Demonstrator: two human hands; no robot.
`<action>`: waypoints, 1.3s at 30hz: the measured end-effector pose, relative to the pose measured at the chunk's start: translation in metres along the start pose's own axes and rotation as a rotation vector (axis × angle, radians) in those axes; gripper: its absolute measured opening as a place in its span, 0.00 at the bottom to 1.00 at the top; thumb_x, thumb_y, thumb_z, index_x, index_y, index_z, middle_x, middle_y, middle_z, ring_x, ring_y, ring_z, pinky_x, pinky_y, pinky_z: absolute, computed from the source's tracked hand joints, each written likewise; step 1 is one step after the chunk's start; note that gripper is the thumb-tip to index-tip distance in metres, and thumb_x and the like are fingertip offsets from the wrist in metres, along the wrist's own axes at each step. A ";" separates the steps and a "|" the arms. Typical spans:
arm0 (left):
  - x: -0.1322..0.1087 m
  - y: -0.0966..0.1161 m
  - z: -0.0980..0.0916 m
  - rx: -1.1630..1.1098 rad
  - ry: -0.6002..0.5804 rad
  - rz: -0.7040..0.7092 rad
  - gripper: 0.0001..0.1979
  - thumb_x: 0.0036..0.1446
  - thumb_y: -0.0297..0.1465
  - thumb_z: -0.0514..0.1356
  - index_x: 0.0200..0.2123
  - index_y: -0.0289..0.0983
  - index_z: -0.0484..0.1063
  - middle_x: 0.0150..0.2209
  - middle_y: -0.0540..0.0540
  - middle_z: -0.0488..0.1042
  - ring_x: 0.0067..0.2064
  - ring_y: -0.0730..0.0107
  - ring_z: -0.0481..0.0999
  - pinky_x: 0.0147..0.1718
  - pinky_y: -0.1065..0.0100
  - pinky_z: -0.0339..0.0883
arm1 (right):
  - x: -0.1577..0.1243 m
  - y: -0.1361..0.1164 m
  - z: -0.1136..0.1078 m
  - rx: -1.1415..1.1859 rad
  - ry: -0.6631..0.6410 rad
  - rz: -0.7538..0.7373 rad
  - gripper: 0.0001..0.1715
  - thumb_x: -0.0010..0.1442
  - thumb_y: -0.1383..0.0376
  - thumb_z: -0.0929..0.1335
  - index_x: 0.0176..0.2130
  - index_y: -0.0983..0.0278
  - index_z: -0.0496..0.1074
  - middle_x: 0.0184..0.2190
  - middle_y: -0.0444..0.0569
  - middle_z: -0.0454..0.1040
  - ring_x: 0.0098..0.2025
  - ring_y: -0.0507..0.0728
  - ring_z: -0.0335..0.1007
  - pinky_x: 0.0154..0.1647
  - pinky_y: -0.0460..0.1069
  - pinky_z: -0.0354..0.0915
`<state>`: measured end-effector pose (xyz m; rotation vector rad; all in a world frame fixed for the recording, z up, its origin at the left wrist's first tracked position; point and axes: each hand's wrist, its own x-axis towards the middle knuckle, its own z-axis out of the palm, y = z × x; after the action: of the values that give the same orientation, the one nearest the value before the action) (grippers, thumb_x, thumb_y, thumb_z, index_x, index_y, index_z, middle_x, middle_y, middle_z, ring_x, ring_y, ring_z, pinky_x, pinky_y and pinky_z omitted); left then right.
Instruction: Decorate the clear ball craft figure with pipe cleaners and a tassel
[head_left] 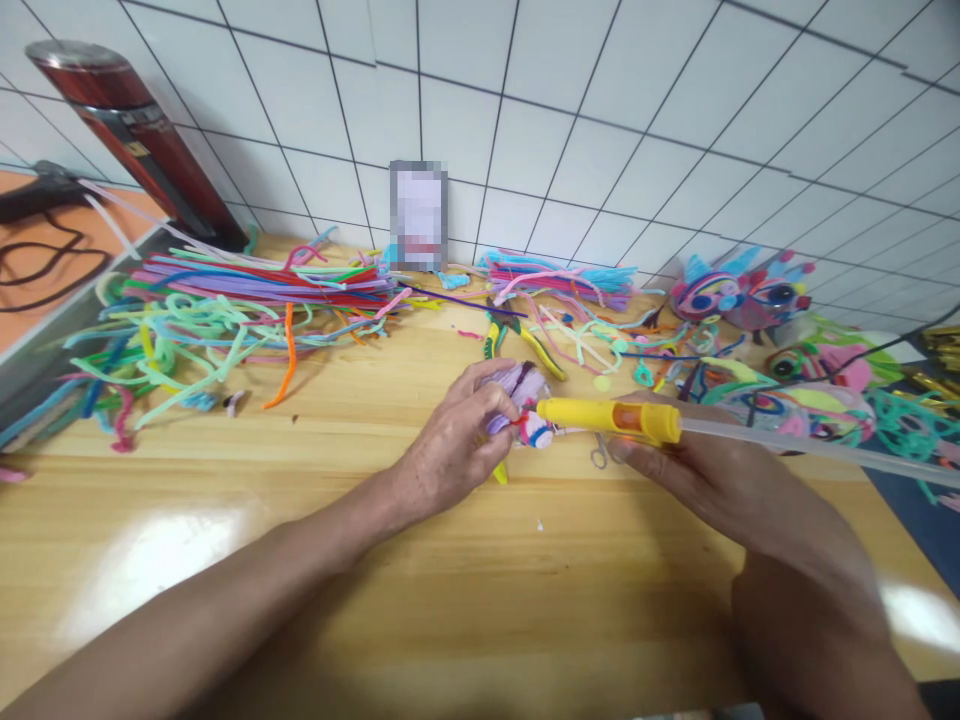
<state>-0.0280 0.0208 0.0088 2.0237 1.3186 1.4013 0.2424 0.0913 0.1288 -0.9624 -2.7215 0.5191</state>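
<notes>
My left hand (pixel 450 440) is closed around a small pipe-cleaner figure (pixel 517 390), mostly lilac with white, blue and red parts. In my right hand (pixel 697 480) is a yellow hot glue gun (pixel 577 414), with a long translucent glue stick (pixel 795 440) sticking out of its back. The gun's front end is close to the figure's right side; whether they touch I cannot tell. Just beyond the figure lie green-and-yellow pliers (pixel 540 345). Small scissors (pixel 600 452) show partly below the glue gun, the rest hidden by my right hand.
Bundled pipe cleaners (pixel 262 280) and a loose tangle (pixel 195 345) cover the left back. Another bundle (pixel 562 280) lies behind the pliers. Finished-looking pipe-cleaner pieces (pixel 739 290) are at right. A dark red flask (pixel 135 140) and an upright blurred card or screen (pixel 418 215) stand near the tiled wall.
</notes>
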 end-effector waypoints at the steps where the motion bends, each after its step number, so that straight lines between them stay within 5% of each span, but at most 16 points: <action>1: 0.000 0.000 0.000 0.002 0.000 -0.004 0.12 0.65 0.18 0.63 0.45 0.41 0.74 0.68 0.35 0.73 0.73 0.55 0.75 0.69 0.46 0.75 | 0.000 0.000 0.000 -0.001 -0.004 0.003 0.24 0.81 0.48 0.62 0.40 0.58 0.77 0.35 0.48 0.84 0.35 0.60 0.81 0.39 0.54 0.74; 39: 0.000 0.000 0.000 -0.001 0.008 0.013 0.12 0.66 0.18 0.63 0.44 0.41 0.73 0.67 0.35 0.75 0.72 0.54 0.76 0.66 0.48 0.77 | -0.001 0.006 -0.002 0.000 0.018 -0.009 0.20 0.80 0.52 0.63 0.39 0.57 0.76 0.34 0.48 0.82 0.33 0.60 0.78 0.37 0.54 0.72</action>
<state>-0.0283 0.0211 0.0087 2.0317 1.3094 1.4171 0.2473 0.0951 0.1278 -0.9503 -2.7078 0.5066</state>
